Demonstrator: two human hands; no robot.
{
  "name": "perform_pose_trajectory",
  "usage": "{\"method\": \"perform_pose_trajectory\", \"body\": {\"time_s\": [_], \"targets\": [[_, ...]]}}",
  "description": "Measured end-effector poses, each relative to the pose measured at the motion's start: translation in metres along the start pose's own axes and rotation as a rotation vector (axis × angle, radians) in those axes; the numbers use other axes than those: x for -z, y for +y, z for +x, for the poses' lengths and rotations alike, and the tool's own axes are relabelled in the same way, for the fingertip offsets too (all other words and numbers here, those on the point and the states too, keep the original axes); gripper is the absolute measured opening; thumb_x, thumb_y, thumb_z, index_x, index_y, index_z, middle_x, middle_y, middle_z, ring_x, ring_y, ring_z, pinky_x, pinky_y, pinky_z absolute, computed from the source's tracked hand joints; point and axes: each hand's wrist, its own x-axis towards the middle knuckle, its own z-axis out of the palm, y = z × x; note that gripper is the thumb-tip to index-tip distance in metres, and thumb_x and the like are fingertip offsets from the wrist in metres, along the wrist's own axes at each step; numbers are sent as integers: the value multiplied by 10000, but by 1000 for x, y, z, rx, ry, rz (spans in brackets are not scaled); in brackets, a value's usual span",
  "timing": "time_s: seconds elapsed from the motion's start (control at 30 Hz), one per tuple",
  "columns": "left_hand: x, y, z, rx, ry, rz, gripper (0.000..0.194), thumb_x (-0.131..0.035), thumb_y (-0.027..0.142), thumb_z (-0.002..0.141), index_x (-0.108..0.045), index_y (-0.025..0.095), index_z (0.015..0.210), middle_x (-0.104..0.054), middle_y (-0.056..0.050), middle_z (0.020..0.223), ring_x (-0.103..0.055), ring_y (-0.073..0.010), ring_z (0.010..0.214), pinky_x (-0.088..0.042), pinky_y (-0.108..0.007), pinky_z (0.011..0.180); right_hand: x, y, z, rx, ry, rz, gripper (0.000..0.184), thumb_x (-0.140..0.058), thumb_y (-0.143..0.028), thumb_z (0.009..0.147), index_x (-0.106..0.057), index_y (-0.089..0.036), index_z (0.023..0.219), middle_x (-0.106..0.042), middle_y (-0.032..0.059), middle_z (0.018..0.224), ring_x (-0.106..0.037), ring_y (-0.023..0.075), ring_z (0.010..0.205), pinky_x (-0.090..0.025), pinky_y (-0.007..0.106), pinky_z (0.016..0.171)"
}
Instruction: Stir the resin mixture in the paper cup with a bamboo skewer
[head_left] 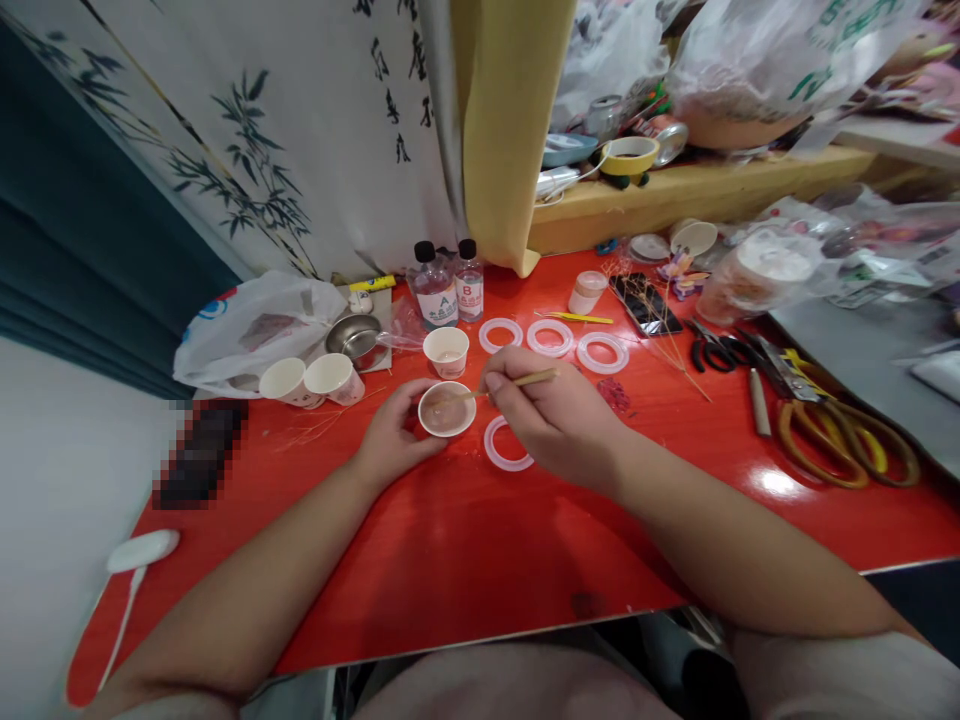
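Left-hand fingers [405, 420] curl around a light paper cup [447, 409] of pinkish liquid, mid-way across the red surface [375, 570]; its thin wall would dent if squeezed hard. Right-hand fingers [504, 372] pinch a wooden stick [536, 377] dipped into it.

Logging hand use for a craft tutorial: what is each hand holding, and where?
The left hand grips a paper cup by its side. The right hand holds a wooden stick midway, tip in the cup.
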Motion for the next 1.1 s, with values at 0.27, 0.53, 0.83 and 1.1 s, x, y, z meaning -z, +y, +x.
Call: {"method": "perform_pose_trajectory", "body": {"time_s": [0.27, 0.53, 0.83, 1.1], "targets": [[0, -2, -1, -9, 2, -4, 626, -871, 260, 736, -617, 263, 1308, -738, -81, 1274, -745, -264, 1128, -624, -437, 971, -2, -2, -2, 10, -22, -7, 219, -464, -279, 1028, -552, -210, 840, -544, -18, 710, -485, 144, 656, -360, 303, 638], [2, -1, -1, -11, -21, 19, 644, -900, 289, 729, -624, 262, 1309, -732, -83, 1274, -731, -269, 1135, -611, -449, 995, -3, -5, -6, 158, -82, -78, 204, -422, -222, 1017, -478, -221, 821, -520, -11, 729, -456, 140, 644, -361, 307, 641], [2, 0, 0, 9, -26, -14, 640, -882, 276, 725, -623, 271, 1310, -732, -84, 1283, -736, -273, 1128, -617, -465, 981, -3, -1, -2, 57, -40, -43, 195, -477, -234, 1012, -540, -218, 829, -557, -12, 710, -478, 143, 645, -355, 304, 625], [2, 4, 1, 20, -22, -15, 613, -875, 287, 721, -627, 254, 1281, -740, -87, 1265, -739, -272, 1118, -620, -460, 973, -3, -2, -3, 47, -35, -19, 202, -481, -230, 1016, -543, -213, 824, -560, -14, 721, -485, 140, 652, -363, 303, 637]]}}
